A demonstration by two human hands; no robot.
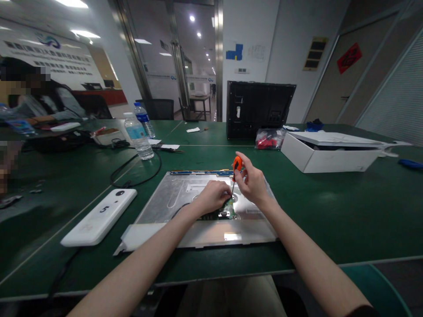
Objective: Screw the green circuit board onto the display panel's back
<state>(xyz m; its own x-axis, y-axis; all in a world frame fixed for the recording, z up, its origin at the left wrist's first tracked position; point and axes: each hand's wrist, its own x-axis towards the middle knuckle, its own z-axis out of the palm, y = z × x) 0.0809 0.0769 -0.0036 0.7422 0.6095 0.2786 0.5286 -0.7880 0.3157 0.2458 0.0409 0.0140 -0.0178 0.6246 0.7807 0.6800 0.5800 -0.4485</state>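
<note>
Fingers of the right hand (253, 179) were closed around the orange handle of a screwdriver (237, 163), its dark shaft slanting down and slightly left from their grip. Left of them and a little lower, the left hand (214, 195) had its fingers bunched together beside the screwdriver's tip; whether they pinched anything small, one could not tell, nor whether the tip met a screw. Directly below the fingers of both hands lay a flat metal panel (155, 193), with a green circuit board (233, 215) on it, just nearer the person than the left fingertips and partly hidden by that hand. Just beyond the fingers, a narrow blue strip (198, 173) ran along the panel's far edge. Well to the left of the fingers, a white device (99, 218) marked 5 rested on the green surface (330, 211), and behind it stood a water bottle (141, 138) near a black cable (158, 169). Farther out past the fingers stood a black monitor (259, 108), seen from behind, with a white box (337, 159) to their far right.
</note>
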